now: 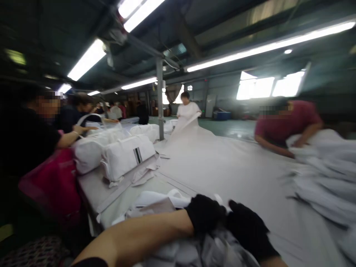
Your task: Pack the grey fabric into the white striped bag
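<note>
Both of my hands wear black gloves and are close together at the near edge of the table. My left hand [207, 213] is closed, its fingers curled onto a crumpled white-grey fabric [214, 248]. My right hand [247, 226] presses against the same fabric from the other side, thumb uppermost and fingers bent round it. A small white strip of the material pokes up between the hands. Blur and the gloves hide the fingertips. Beyond my left forearm lies more folded white fabric with a strap-like loop [175, 194].
White bags [128, 157] stand at the left, one with a dark stripe. A large white sheet [222, 163] covers the table; a person [189, 109] lifts its far end. Another person leans over a white fabric heap [328, 167] at right. A metal post [160, 96] rises mid-table.
</note>
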The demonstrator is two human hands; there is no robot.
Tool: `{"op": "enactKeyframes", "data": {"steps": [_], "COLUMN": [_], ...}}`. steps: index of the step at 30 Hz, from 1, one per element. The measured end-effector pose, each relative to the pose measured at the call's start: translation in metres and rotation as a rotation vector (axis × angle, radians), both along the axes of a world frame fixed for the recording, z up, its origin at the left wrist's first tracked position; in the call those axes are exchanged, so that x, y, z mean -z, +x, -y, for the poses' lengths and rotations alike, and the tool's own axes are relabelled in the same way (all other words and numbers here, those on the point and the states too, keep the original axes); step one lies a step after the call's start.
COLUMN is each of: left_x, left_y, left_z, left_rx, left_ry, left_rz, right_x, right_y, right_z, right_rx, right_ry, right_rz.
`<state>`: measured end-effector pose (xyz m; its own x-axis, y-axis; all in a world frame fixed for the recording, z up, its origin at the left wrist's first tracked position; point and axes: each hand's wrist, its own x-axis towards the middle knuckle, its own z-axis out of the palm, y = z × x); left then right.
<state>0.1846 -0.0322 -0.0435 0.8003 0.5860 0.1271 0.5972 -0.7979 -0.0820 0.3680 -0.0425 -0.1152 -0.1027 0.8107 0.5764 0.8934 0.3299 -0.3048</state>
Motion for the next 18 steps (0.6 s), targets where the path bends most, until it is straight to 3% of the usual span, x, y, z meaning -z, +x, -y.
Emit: {"op": "enactKeyframes", "data": {"steps": [2,4,6,9,12,14,18], "left_x": [0.003,-0.004,-0.025,-0.073,-0.104,-0.104,-0.081], "left_y": [0.000,-0.005,-0.018,-0.044,-0.058,-0.055,-0.038], "left_z": [0.000,-0.003,0.003,0.040,0.090,0.111,0.120], "left_rx": [-0.071,-0.048,-0.034,0.041,0.098,0.193,0.250], "left_ry": [-0.028,-0.050,-0.083,-0.227,-0.462,-0.553,-0.698], "left_rz": [0.016,0.069,0.274,0.674,0.680,0.617,0.490], "right_x": [-0.010,-0.027,-0.051,-0.086,-0.098,-0.092,-0.073], "right_y": [-0.008,-0.003,0.010,0.024,0.020,0.009,-0.011], "right_z": [0.006,0.014,0.033,0.086,0.136,0.154,0.160], "right_rx": [0.008,-0.012,-0.063,-0.147,-0.330,-0.356,-0.211], "right_ry": [-0.114,-0.203,-0.234,-0.188,-0.341,-0.416,-0.318], "right_rz": [-0.031,-0.096,-0.239,-0.457,-0.476,-0.346,-0.153]}}
